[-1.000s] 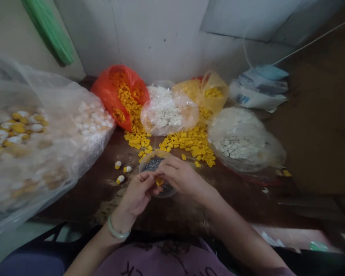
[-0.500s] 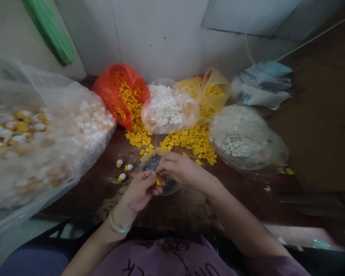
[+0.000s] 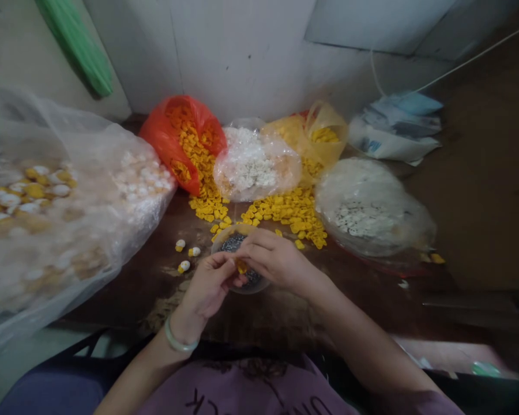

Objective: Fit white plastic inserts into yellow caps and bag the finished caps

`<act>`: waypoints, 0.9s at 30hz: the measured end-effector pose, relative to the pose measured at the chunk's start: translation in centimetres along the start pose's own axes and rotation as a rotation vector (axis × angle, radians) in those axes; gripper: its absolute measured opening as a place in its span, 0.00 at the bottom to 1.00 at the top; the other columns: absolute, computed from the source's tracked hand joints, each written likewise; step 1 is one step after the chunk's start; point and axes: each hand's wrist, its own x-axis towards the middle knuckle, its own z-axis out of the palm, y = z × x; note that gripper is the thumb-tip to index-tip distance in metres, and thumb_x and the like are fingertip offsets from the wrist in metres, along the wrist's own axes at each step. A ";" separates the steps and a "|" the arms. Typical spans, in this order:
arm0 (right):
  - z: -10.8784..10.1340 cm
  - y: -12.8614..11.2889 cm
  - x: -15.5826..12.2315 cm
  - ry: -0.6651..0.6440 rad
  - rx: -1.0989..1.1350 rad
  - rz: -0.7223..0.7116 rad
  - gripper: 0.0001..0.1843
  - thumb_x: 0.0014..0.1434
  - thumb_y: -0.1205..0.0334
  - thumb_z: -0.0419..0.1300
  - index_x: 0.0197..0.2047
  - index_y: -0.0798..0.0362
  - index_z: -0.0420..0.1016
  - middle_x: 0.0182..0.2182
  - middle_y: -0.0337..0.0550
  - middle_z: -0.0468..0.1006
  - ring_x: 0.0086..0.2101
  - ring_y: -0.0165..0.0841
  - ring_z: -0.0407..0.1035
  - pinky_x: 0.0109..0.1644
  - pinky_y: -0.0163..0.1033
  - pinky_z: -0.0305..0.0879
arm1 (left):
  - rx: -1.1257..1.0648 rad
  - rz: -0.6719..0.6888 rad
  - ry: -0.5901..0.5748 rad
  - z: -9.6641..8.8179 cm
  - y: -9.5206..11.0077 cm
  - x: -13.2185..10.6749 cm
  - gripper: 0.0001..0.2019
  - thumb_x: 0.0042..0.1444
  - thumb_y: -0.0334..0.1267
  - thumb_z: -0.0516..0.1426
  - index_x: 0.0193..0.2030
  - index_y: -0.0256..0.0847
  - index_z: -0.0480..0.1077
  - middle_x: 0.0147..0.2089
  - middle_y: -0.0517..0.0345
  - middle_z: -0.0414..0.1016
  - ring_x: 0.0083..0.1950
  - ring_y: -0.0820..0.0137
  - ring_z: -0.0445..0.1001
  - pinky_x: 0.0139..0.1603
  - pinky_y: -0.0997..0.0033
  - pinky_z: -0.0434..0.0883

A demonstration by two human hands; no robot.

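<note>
Yellow piece (image 3: 241, 266) between left hand (image 3: 208, 285) and right hand (image 3: 277, 259)

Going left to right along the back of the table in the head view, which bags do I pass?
Large clear plastic bag of white and yellow pieces → red plastic bag of yellow pieces → clear bag of white pieces → yellow plastic bag → rounded clear bag of white pieces

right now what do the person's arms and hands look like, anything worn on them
The forearms are bare, and a mauve sleeve shows at the right arm. The left hand has a smooth, pale green bangle at the wrist. The right hand has no bangle, and neither hand is gloved.
</note>
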 end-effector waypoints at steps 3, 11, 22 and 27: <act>-0.3 -0.4 0.3 0.001 -0.050 -0.055 0.13 0.70 0.66 0.50 0.40 0.56 0.76 0.33 0.45 0.78 0.38 0.33 0.72 0.45 0.39 0.72 | 0.022 0.042 0.000 0.1 0.1 -0.1 0.21 0.32 0.46 0.74 0.28 0.33 0.77 0.21 0.58 0.75 0.20 0.76 0.71 0.21 0.80 0.68; 0.2 -0.4 0.0 -0.098 0.062 -0.026 0.13 0.68 0.66 0.52 0.52 0.53 0.74 0.40 0.47 0.79 0.44 0.36 0.71 0.52 0.46 0.71 | 0.040 0.098 0.028 -0.1 0.1 -0.2 0.17 0.35 0.45 0.73 0.25 0.36 0.76 0.19 0.60 0.73 0.19 0.76 0.69 0.21 0.79 0.66; 0.1 5.5 -5.7 0.116 -0.129 0.665 0.16 0.65 0.67 0.53 0.53 0.52 0.74 0.47 0.50 0.79 0.47 0.37 0.74 0.52 0.46 0.70 | -0.102 0.086 0.047 -1.6 0.2 0.1 0.18 0.39 0.39 0.73 0.37 0.35 0.78 0.32 0.53 0.81 0.26 0.77 0.74 0.25 0.84 0.72; -0.8 9.8 -9.9 -0.010 -0.276 0.898 0.11 0.59 0.70 0.56 0.40 0.55 0.79 0.38 0.50 0.81 0.39 0.39 0.75 0.46 0.45 0.70 | -0.073 0.027 0.014 -1.8 -0.1 0.4 0.17 0.40 0.39 0.73 0.37 0.34 0.79 0.32 0.53 0.81 0.26 0.77 0.75 0.26 0.85 0.73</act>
